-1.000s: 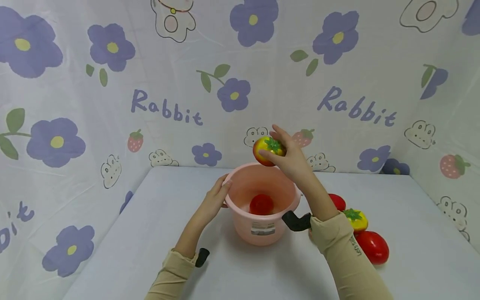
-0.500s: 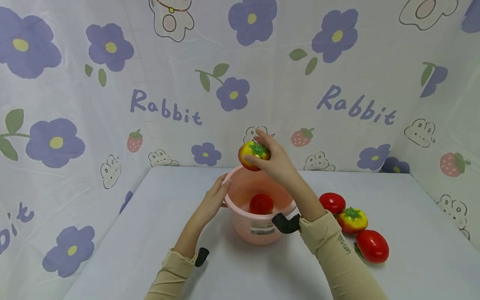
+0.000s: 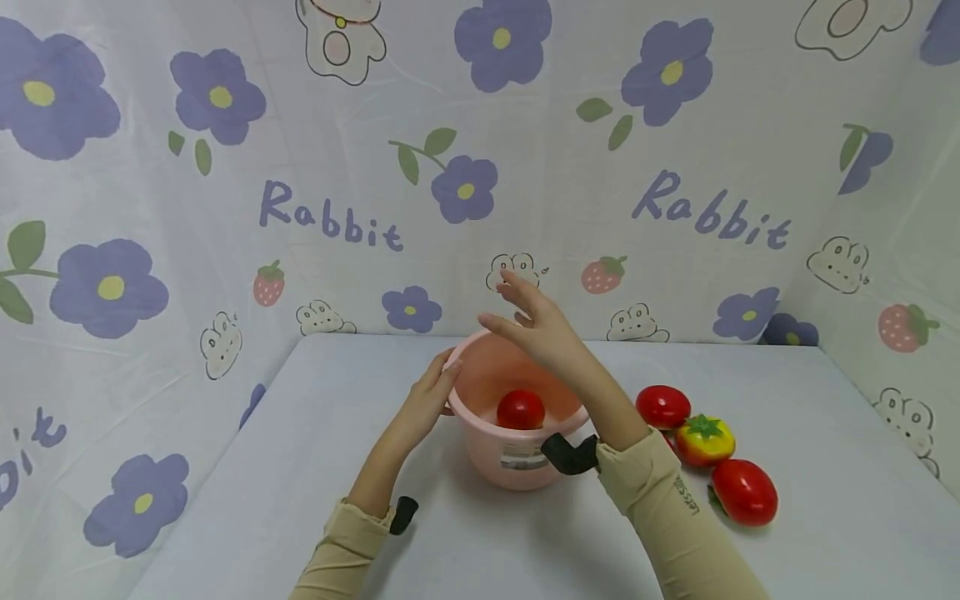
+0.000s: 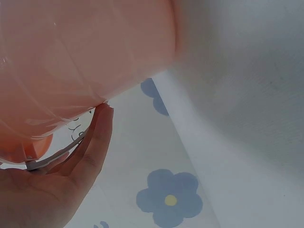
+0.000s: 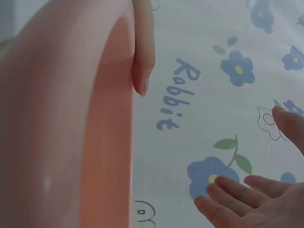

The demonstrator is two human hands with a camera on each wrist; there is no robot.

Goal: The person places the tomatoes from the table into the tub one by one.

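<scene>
My left hand point(image 3: 429, 404) pinches the rim of the pink bucket point(image 3: 483, 448), thumb over the edge; my right hand point(image 3: 545, 332) is spread above its mouth, holding nothing. One red fruit point(image 3: 521, 410) shows inside. I judge the step as loading fruit, so I should steady the rim and lift the black wrist mount point(image 3: 572, 455) clear of it before reaching right across the counter point(image 3: 247, 517). The glossy yellow fruit point(image 3: 705, 441) probably wants a grip round its sides. A red sliver point(image 3: 667, 439) peeks past my right sleeve point(image 3: 647, 479), mostly hidden. The bucket's front wall hides much of its floor, so I can't tell what else lies there.
</scene>
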